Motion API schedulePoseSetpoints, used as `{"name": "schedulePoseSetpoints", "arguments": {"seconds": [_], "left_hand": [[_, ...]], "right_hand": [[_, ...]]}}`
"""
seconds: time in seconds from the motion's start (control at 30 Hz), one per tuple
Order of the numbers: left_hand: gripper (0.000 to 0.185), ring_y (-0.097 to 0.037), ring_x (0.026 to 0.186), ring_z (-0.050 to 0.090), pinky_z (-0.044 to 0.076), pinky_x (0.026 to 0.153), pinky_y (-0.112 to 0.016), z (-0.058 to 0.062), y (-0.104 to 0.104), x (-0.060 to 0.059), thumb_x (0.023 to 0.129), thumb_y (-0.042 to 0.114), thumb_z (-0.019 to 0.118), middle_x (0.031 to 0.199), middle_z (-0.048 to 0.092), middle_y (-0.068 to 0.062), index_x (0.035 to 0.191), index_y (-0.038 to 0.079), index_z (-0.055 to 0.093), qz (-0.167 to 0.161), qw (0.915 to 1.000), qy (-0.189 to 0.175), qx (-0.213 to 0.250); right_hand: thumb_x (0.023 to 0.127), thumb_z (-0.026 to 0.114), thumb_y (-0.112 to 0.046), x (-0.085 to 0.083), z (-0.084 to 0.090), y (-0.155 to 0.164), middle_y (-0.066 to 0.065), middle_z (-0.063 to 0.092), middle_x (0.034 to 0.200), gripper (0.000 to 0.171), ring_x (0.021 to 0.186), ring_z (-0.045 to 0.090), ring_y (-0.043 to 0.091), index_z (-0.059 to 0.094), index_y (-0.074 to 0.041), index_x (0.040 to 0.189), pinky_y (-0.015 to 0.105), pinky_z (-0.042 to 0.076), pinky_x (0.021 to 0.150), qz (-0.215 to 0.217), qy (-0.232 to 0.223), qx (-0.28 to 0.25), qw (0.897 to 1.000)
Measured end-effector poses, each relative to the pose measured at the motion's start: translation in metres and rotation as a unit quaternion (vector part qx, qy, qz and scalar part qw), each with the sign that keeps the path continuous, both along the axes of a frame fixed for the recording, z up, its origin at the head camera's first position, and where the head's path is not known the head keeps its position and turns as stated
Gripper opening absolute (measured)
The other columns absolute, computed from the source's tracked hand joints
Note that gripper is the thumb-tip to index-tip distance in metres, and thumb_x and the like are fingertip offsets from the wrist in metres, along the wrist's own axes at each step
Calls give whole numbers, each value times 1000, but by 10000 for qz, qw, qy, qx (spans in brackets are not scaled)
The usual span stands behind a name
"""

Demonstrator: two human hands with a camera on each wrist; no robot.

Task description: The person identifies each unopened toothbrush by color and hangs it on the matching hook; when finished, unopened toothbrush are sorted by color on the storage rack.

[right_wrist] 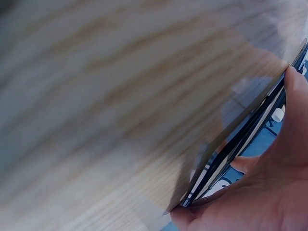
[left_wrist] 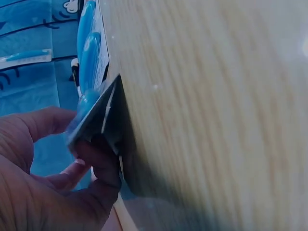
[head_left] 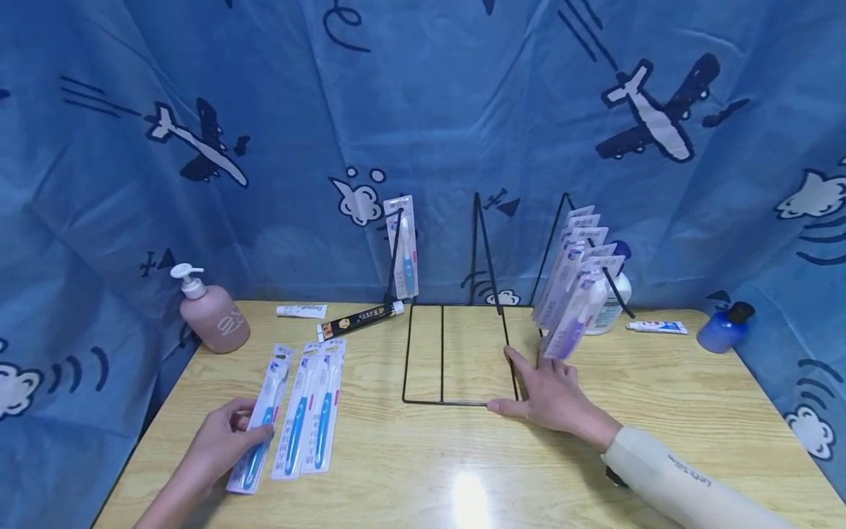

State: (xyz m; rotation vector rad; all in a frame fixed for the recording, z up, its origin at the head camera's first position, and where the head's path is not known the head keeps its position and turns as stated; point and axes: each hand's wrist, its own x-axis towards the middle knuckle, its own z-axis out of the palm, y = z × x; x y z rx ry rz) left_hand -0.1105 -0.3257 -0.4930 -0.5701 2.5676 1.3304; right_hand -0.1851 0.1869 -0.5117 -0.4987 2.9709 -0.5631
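My left hand grips the leftmost packaged blue toothbrush at the left of the table, thumb on one edge and fingers round the other. In the left wrist view, the near end of its clear pack is tilted up. Two more packaged blue toothbrushes lie side by side just right of it. My right hand rests with spread fingers on the base of a black wire display rack, at its right front. Purple packaged toothbrushes hang in a row on the rack's right hook, just above that hand.
One packaged blue toothbrush hangs on the rack's left hook; the middle hook is bare. Behind lie a black toothpaste box and a white tube. A pink pump bottle stands left, a blue bottle and small tube right.
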Motion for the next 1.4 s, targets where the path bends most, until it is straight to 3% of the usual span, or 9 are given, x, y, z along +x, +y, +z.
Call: {"name": "schedulePoseSetpoints", "arguments": {"seconds": [0.23, 0.37, 0.5, 0.8, 0.93, 1.07, 1.2, 1.3, 1.4], "left_hand": [[72, -26, 102, 64, 51, 78, -34, 3, -4, 10, 100, 16, 80, 122, 70, -20, 160, -3, 44, 86, 9998, -7, 170], [77, -17, 104, 71, 55, 80, -28, 13, -5, 13, 102, 21, 79, 134, 72, -17, 165, 2, 40, 3, 9967, 251, 769], [78, -11, 107, 72, 58, 86, -25, 22, 2, 16, 104, 23, 79, 142, 69, -11, 167, 8, 36, -112, 9870, 621, 1480], [62, -12, 117, 72, 58, 94, -25, 45, 50, 25, 106, 17, 76, 144, 69, -9, 159, 17, 43, -424, 9602, 1676, 2195], [57, -15, 120, 72, 60, 95, -28, 52, 73, 31, 105, 4, 73, 142, 71, -4, 155, 9, 46, -820, 9357, 2510, 2340], [54, -19, 121, 73, 60, 96, -31, 57, 93, 35, 103, -13, 66, 143, 71, -4, 151, 0, 47, -1347, 8949, 3368, 2600], [55, -22, 120, 73, 60, 97, -33, 61, 113, 37, 99, -23, 61, 142, 71, -13, 148, -3, 49, -1729, 8562, 3841, 2993], [55, -23, 120, 73, 60, 98, -34, 62, 128, 39, 98, -25, 60, 139, 72, -18, 147, -2, 50, -1959, 8373, 3917, 3275], [51, -23, 117, 74, 61, 96, -35, 59, 141, 40, 99, -23, 61, 135, 73, -18, 145, -2, 52, -2088, 8329, 3868, 3362]], "right_hand": [[86, 67, -87, -5, -7, 0, 56, 11, 161, 116, 138, 30, 79, 37, -12, 170, 83, 28, 110, 57, 2, -68, 10000], [87, 67, -86, -7, -6, -3, 55, 8, 162, 116, 144, 23, 78, 35, -14, 171, 82, 26, 112, 79, -85, -130, 9998], [87, 68, -85, -6, -3, -3, 55, 7, 162, 117, 144, 23, 77, 34, -13, 172, 81, 27, 113, 54, -137, -102, 9998], [89, 73, -79, 4, 0, -2, 56, 6, 162, 112, 146, 19, 77, 38, -10, 170, 83, 27, 112, 6, -88, -71, 9999], [88, 74, -78, 5, 0, -1, 55, 3, 163, 112, 146, 19, 77, 38, -10, 170, 83, 28, 112, 8, 17, -37, 10000], [89, 74, -78, 5, -1, 0, 55, 3, 162, 112, 145, 21, 77, 38, -10, 170, 83, 28, 111, 7, 31, -15, 10000], [89, 74, -78, 4, -2, 0, 56, 5, 162, 112, 143, 24, 78, 38, -10, 170, 83, 31, 109, 21, -7, -19, 10000], [89, 73, -78, 3, -1, 1, 56, 5, 161, 112, 141, 26, 79, 38, -10, 170, 83, 34, 107, 41, 12, 5, 10000], [89, 73, -79, 2, 0, 1, 56, 4, 162, 112, 142, 24, 79, 37, -10, 170, 83, 33, 107, 39, 49, 15, 10000]]}}
